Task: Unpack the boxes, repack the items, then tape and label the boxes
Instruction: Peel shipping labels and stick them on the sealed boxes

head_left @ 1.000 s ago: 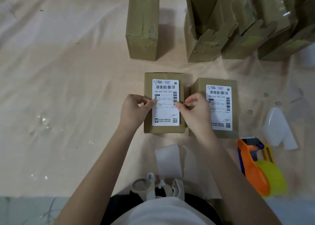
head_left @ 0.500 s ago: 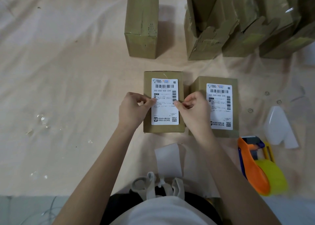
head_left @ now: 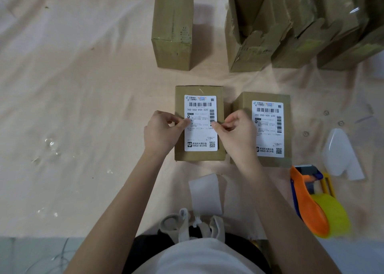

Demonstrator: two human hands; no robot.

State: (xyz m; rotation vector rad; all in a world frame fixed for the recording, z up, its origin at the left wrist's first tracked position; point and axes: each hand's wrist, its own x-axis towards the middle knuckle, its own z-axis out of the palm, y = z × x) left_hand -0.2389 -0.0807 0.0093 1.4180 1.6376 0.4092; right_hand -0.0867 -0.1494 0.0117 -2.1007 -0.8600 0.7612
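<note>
Two closed brown boxes lie flat side by side at mid-counter: the left box (head_left: 199,124) and right box (head_left: 262,128), each bearing a white shipping label (head_left: 200,128) on top.

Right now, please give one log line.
step: labeling | left hand, right hand: pressing label edges on box | dispenser: idle

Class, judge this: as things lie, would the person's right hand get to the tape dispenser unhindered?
Probably yes: the tape dispenser lies uncovered beside the right forearm, nothing between it and the right hand.
</note>
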